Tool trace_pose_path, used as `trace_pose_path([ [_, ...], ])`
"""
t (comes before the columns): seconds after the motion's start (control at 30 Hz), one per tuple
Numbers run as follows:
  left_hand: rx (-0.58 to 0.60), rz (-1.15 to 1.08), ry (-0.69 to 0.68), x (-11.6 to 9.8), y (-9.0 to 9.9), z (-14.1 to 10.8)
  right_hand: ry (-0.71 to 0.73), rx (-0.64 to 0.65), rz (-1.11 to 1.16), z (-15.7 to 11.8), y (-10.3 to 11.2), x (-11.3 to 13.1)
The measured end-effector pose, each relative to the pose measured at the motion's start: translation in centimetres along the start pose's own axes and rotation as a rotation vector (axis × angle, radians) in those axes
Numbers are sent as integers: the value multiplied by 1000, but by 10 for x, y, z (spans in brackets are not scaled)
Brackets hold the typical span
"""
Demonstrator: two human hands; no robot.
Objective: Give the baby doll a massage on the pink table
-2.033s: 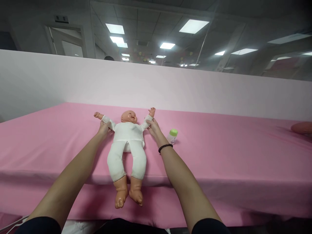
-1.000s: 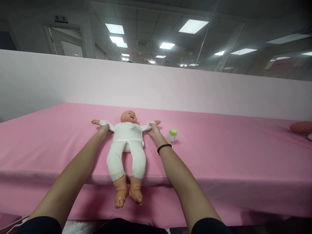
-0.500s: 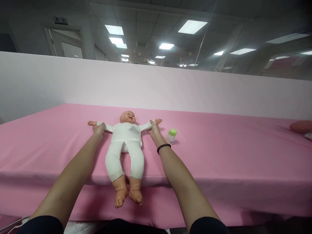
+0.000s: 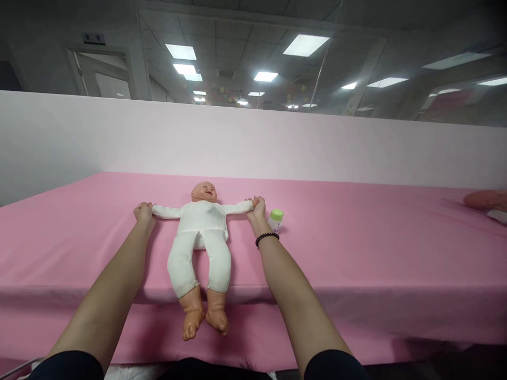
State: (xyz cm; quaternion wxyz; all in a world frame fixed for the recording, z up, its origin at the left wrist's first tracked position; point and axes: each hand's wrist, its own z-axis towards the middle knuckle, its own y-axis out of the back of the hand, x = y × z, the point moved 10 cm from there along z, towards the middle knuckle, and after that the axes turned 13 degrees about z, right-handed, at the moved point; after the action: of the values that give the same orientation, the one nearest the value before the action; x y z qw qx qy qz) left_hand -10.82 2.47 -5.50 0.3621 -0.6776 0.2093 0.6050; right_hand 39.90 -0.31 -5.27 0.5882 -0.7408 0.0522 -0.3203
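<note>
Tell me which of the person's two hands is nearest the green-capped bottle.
The right hand, with the black coiled wristband: the bottle sits just beside its wrist, while the left hand is on the doll's opposite side.

left hand (image 4: 143, 212) and right hand (image 4: 257, 208) hold a doll (image 4: 203, 217) by its outspread arms (image 4: 167, 212) on a pink cover (image 4: 356, 237).

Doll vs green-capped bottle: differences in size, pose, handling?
Size: the doll is far larger than the green-capped bottle.
Pose: the doll lies face up, arms spread; the bottle appears to stand upright.
Handling: the left hand and right hand hold the ends of the doll's arms; neither grips the bottle.
Shared: both rest on the pink cover.
</note>
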Motion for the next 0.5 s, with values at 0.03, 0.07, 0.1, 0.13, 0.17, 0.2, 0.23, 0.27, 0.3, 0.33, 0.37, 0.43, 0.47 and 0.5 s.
trace_pose_path([
  [0.03, -3, -12, 12, 0, 0, -2, -8, 3, -1, 0, 0, -1],
  [0.07, -12, -22, 29, 1, 1, -3, -17, 6, -2, 1, 0, -2],
  [0.1, -23, -29, 48, 2, 2, -5, -25, 8, -2, 1, 0, -4],
  [0.13, -30, -34, 61, 3, 3, -7, -33, 8, -1, 1, 0, -5],
  [0.17, -36, -38, 72, 3, 4, -8, -39, 7, 1, 1, 1, -6],
  [0.2, -40, -43, 80, 3, 4, -10, -42, 4, 4, 0, 1, -7],
  [0.23, -42, -49, 86, 3, 5, -11, -44, -2, 4, 0, 2, -7],
  [0.27, -41, -55, 90, 2, 5, -12, -46, -10, 2, 0, 3, -7],
  [0.3, -37, -61, 94, 1, 5, -13, -49, -20, -3, 1, 5, -7],
  [0.33, -30, -65, 99, 0, 5, -13, -51, -31, -11, 2, 6, -7],
  [0.37, -22, -68, 103, 0, 4, -14, -54, -43, -21, 3, 8, -8],
  [0.43, 2, -69, 110, -1, 2, -15, -60, -64, -50, 5, 12, -9],
  [0.47, 16, -66, 111, -1, 0, -16, -65, -74, -66, 7, 14, -10],
  [0.5, 29, -61, 112, -1, -1, -16, -71, -83, -82, 8, 16, -12],
])
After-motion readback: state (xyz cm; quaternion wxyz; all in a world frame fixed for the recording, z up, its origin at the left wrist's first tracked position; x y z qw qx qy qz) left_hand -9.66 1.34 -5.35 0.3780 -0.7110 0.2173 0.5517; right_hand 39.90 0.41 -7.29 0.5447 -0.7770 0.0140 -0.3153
